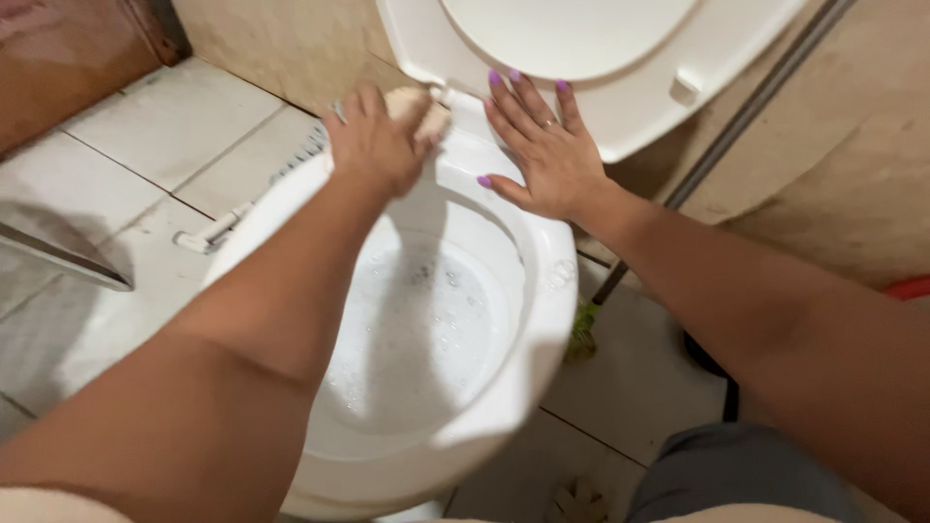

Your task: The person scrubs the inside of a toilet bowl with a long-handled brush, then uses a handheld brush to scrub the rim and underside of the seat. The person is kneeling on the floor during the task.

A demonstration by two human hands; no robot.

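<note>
Your left hand (pixel 373 136) is clamped on a pale scrub sponge (pixel 421 111) at the far rim of the toilet bowl (pixel 542 320), close to the hinge under the raised seat (pixel 659 87). Your right hand (pixel 547 155) lies flat on the rim, fingers spread, gripping nothing. The rim looks wet and soapy, so that bracing palm could slide, or the sponge could drop into the foamy water (pixel 426 329). Both arms reach forward, wrists low.
</note>
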